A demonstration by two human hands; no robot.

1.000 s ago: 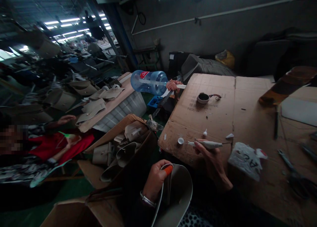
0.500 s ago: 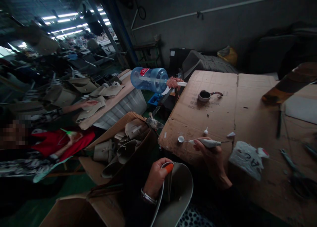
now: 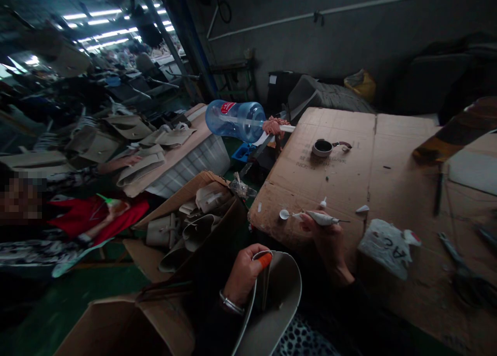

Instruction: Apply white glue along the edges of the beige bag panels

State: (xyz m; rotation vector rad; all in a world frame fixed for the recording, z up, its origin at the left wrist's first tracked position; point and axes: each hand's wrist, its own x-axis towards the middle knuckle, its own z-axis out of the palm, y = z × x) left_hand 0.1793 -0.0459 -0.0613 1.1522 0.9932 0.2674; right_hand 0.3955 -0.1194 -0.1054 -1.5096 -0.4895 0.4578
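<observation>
My left hand [image 3: 245, 274] grips the rim of a grey bag piece [image 3: 277, 304] low in the head view; an orange cover sits on its thumb tip. My right hand [image 3: 325, 237] rests on the cardboard-covered table [image 3: 341, 180] and holds a small white glue tube [image 3: 319, 218], its nozzle pointing left at a small white cap [image 3: 283, 214]. Another tiny white nozzle cap [image 3: 323, 203] stands just behind the tube.
A small round dish [image 3: 322, 147] sits further back on the table, a crumpled white bag [image 3: 386, 247] to the right, dark tools [image 3: 460, 268] at the right edge. An open box of grey bag parts [image 3: 186, 226] stands left of me. A blue water jug [image 3: 235, 120] lies behind. Another person in red [image 3: 89, 218] works at left.
My right hand has slid the glue tube slightly left, bringing its nozzle up to the small white cap. My left hand stays on the bag piece. The other person's far hand moved.
</observation>
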